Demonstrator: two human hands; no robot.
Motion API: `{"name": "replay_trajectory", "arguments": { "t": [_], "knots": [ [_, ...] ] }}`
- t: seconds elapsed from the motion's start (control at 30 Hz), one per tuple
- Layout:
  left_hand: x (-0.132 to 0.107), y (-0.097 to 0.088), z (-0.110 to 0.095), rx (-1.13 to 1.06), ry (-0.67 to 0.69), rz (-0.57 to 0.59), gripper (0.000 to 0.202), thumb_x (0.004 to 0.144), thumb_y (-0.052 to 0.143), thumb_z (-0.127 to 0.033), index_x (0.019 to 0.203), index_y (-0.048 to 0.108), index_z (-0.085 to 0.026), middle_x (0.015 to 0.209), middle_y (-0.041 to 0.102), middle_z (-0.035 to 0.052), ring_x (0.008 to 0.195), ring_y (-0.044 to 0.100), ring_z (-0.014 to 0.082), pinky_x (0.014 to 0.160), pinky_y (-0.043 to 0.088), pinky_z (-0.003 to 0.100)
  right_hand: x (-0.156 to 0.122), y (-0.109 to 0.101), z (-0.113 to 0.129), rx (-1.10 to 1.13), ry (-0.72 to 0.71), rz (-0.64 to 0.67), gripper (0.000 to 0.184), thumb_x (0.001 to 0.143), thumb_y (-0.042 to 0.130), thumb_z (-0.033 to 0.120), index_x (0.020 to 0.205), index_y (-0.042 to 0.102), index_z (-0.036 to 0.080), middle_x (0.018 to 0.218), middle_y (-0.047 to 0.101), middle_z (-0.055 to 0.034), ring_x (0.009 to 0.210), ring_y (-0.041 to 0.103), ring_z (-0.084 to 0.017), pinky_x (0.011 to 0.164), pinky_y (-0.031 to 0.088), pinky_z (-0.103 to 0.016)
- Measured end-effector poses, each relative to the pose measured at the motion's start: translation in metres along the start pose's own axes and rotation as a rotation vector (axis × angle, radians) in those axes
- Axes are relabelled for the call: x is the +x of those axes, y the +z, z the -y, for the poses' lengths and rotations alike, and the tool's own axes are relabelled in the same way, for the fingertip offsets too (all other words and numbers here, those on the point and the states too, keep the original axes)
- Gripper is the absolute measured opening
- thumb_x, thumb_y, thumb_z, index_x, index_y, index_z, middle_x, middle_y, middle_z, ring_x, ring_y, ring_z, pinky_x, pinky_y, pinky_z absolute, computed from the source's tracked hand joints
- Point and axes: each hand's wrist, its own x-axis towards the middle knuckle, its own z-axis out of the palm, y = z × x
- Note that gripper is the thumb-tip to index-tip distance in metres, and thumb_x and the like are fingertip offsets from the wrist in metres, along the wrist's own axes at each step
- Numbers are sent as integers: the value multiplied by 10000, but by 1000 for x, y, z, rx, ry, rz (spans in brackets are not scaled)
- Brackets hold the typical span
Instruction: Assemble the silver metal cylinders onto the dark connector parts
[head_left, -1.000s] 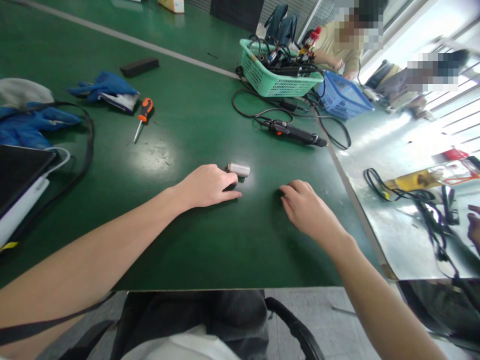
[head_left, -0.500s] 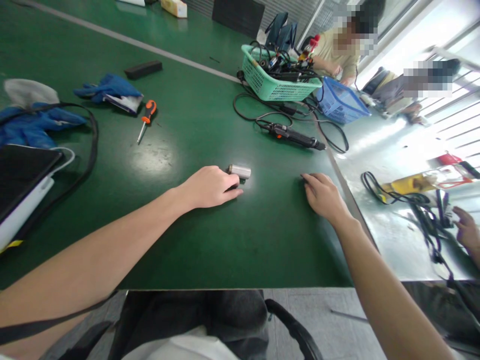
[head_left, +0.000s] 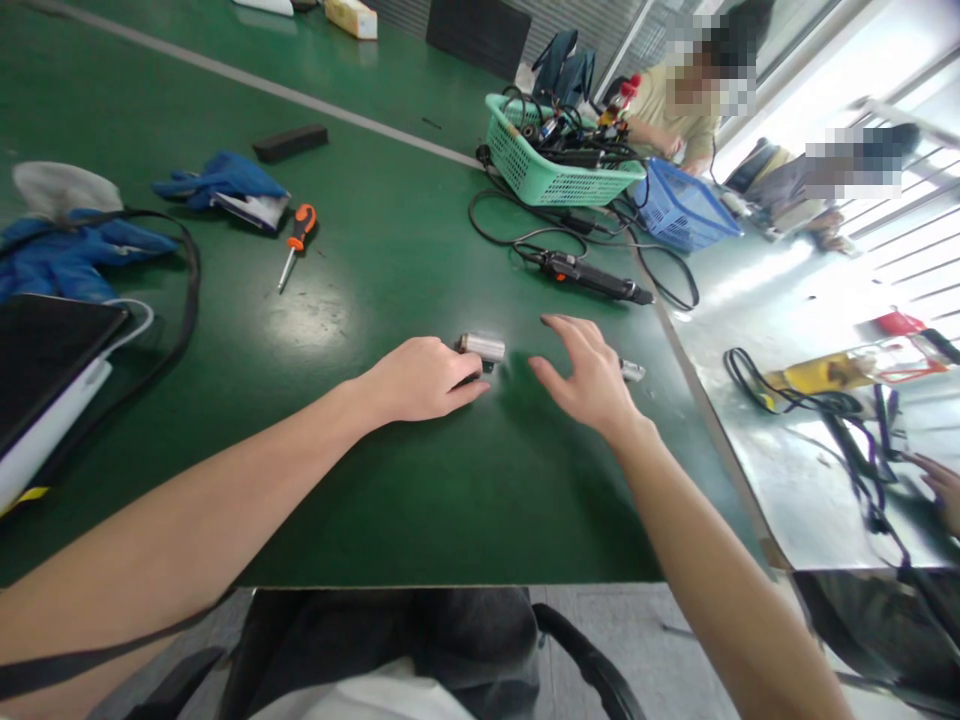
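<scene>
My left hand [head_left: 420,380] lies on the green table [head_left: 390,250] with its fingers curled, the fingertips touching a small silver cylinder [head_left: 484,347]. Whether it grips the cylinder is hidden. My right hand [head_left: 589,375] hovers just right of the cylinder with fingers spread and nothing in it. A small silver and black part [head_left: 631,371] lies on the table just beyond my right hand.
A black electric screwdriver [head_left: 589,275] with cable lies further back, behind it a green basket [head_left: 555,165] of cables and a blue basket [head_left: 679,205]. An orange-handled screwdriver [head_left: 296,240], blue gloves [head_left: 221,180] and a dark tablet [head_left: 45,350] are at the left. People sit at the far right.
My right hand moved right to the table's edge, then came back left toward the cylinder with fingers now spread, leaving a small part behind it. My left hand stayed put.
</scene>
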Motion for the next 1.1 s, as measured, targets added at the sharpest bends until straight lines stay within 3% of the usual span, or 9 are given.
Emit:
{"name": "replay_trajectory", "arguments": {
  "t": [0.13,0.27,0.4,0.57,0.73,1.1],
  "knots": [
    [-1,-1,0,1,9,-63,372,1028,420,-418,923,696,-191,744,715,54,680,671,212,690,451,342,32,27,39,43,-118,121,494,981,578,380,1415,534,148,1314,612,-192,1228,540,-358,1063,488,-544],
    [0,-1,0,8,22,-116,360,1020,417,-377,859,676,-188,706,687,43,634,633,193,690,447,350,39,40,45,55,-121,192,336,1000,547,316,1285,609,149,1142,642,-160,1082,572,-327,982,522,-498],
    [1,-1,0,5,-50,-161,294,999,443,-353,894,657,-181,691,668,36,625,609,193,654,428,343,33,36,46,79,-112,212,300,1012,540,312,1260,604,156,1102,630,-141,1041,571,-311,957,518,-477],
    [3,0,-2,-28,-209,-149,249,951,513,-344,1096,628,-176,724,689,23,652,631,203,650,436,334,15,19,48,114,-69,246,268,989,589,313,1224,611,184,1106,616,-128,1032,574,-304,931,516,-466],
    [8,2,-3,39,-88,-17,226,962,491,-347,948,651,-189,746,715,38,684,660,221,711,458,367,2,12,42,129,-23,225,231,956,622,309,1161,623,201,1091,616,-117,1030,579,-303,916,519,-462],
    [12,1,-4,56,-31,5,220,965,486,-331,929,649,-188,748,724,45,677,666,213,674,440,345,-1,22,53,175,-73,155,282,1004,562,301,1266,600,203,1148,633,-137,1071,572,-317,962,525,-511]
  ]
}}
